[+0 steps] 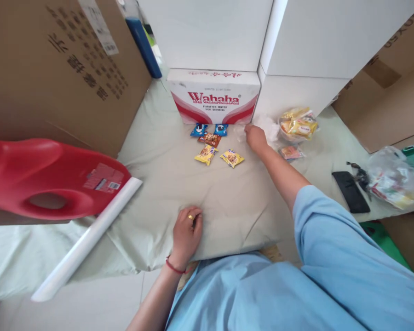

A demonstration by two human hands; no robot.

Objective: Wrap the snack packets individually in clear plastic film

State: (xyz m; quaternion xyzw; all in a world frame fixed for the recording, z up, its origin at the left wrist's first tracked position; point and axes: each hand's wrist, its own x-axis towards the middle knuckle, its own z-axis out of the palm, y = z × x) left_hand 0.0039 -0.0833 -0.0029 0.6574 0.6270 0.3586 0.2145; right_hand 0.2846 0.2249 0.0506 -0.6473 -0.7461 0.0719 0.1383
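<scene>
My right hand reaches to the far side of the cloth-covered surface, its fingers closed on a thin clear plastic bag; the exact grip is partly hidden. To its left lie small snack packets: two blue packets, a brown packet overlapping them, and two yellow packets nearer to me. My left hand, with a ring and a red wrist cord, rests near the front edge. Its fingers are curled together with nothing visible in them.
A Wahaha water carton stands behind the packets. Right of my right hand are a bowl of wrapped snacks, a flat packet, a black phone-like object and a filled plastic bag. At left are a red jug and a white roll.
</scene>
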